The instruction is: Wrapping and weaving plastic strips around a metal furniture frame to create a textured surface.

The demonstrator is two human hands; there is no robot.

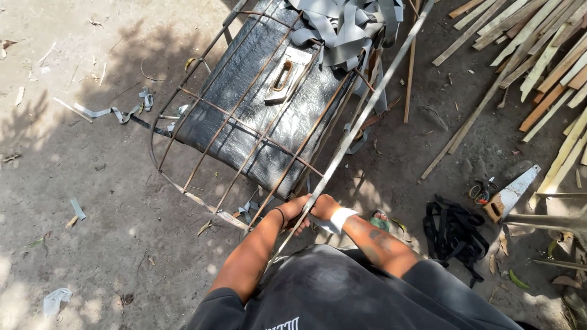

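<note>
A curved cage frame of thin brown strips (202,153) lies over a black box (257,91) with a metal clasp (282,74). A long pale bamboo strip (367,107) runs from the top right down to my hands at the frame's near edge. My left hand (293,211), with a dark band at the wrist, is curled around the strip where it meets the frame. My right hand (324,206), with a white wrap on the wrist, grips the same strip right beside it. The two hands touch.
Grey flat strips (345,24) are heaped on the box's far end. Cut bamboo slats (544,55) lie at the top right. A handsaw (513,190), scissors (480,192) and a pile of black straps (454,232) sit on the dirt at the right. Scraps litter the ground at the left.
</note>
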